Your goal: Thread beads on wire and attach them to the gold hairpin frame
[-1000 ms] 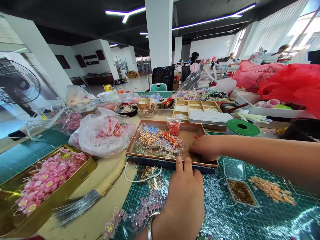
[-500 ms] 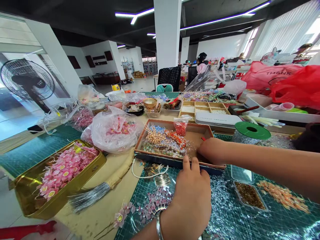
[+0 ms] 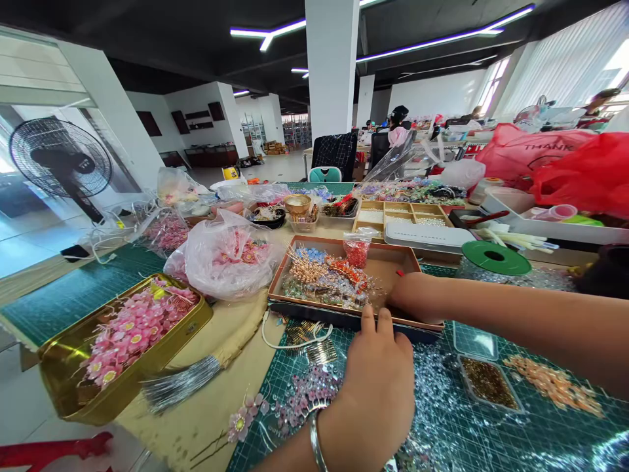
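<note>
Two bare hands at a shallow brown tray (image 3: 388, 259): right hand (image 3: 417, 297) curled inside, grip contents undeterminable; left hand (image 3: 378, 387) grip apart, fingertips (image 3: 368, 318) against near rim.

Shallow brown tray (image 3: 390, 275), lying flat mid-table: gilt wire sprays (image 3: 303, 267) and loose coloured beads (image 3: 324, 293) heaped left; my left hand (image 3: 378, 387) touches its near rim.
</note>
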A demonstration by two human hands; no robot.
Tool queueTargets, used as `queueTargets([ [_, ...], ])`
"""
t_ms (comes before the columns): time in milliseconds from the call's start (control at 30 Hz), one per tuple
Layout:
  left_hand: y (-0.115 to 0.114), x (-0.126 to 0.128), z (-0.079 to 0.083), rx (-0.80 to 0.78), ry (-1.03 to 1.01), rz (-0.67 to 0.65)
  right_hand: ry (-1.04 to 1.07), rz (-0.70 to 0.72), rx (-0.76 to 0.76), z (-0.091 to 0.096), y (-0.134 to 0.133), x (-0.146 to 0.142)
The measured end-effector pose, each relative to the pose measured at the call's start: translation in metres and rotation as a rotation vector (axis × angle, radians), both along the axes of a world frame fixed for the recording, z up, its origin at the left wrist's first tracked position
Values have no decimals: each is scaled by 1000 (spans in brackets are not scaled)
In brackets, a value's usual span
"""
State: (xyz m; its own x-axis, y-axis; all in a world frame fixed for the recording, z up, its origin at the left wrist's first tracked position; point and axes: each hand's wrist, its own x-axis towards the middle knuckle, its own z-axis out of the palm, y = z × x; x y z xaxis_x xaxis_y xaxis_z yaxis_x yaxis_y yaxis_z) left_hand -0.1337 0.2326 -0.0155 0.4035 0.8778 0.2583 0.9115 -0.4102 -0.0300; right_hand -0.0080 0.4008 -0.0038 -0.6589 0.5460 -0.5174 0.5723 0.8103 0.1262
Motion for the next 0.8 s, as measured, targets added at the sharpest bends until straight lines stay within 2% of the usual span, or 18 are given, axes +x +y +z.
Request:
queueTargets([
  [67, 1, 1, -1, -21, 2, 19, -47, -13, 24, 12, -5, -5],
  [167, 2, 1, -1, -36, 3, 16, -2, -60, 82, 39, -16, 2],
  [267, 2, 2, 1, -41, -47, 26, 96, -143, 119, 65, -36, 33],
  [367, 3, 2, 3, -83, -80, 28, 168, -235, 66, 74, -70, 82],
  [467, 5, 2, 3, -97, -91, 7, 201, -325, -58, 60, -117, 130],
  [600, 6, 3, 2, -83, -97, 10, 241, -412, -146, 23, -163, 171],
  [700, 6, 3, 0, -64, -81, 10, 284, -441, -167, 6, -176, 185],
  [800, 6, 3, 0, -59, -76, 7, 327, -445, -192, 2, -178, 194],
])
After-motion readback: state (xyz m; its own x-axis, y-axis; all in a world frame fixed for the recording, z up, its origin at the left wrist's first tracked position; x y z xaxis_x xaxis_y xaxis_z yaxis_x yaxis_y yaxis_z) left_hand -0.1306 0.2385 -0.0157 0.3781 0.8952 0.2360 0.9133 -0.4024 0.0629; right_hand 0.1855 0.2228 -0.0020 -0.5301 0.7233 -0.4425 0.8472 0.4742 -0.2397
